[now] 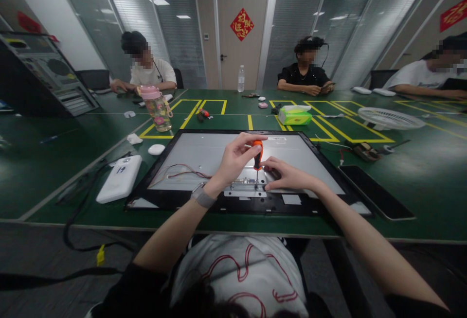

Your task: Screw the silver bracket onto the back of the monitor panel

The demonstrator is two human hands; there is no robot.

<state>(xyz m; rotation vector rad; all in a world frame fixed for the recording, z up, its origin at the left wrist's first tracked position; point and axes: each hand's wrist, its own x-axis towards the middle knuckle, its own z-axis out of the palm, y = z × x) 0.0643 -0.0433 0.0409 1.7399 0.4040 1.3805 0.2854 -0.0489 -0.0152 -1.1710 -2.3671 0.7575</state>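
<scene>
A display panel (321,172) with a silver back and black frame lies on the table in front of me. My left hand (239,157), with a watch on its wrist, is closed round the handle of an orange-and-black screwdriver (258,155). The screwdriver stands upright, its shaft reaching down to a metal bracket (233,193) near the panel's front edge. Beside it, my right hand (286,173) has its thumb low by the bracket and its index finger near the handle's lower end, the two apart. Thin wires (178,166) run across the panel's left part.
A white power bank (119,179) and a flowered bottle (156,109) stand left; a black phone (375,191) lies right. Behind the panel are a green tissue pack (295,114) and a red-black tool (203,113). A computer case (44,72) stands far left. Several people sit opposite.
</scene>
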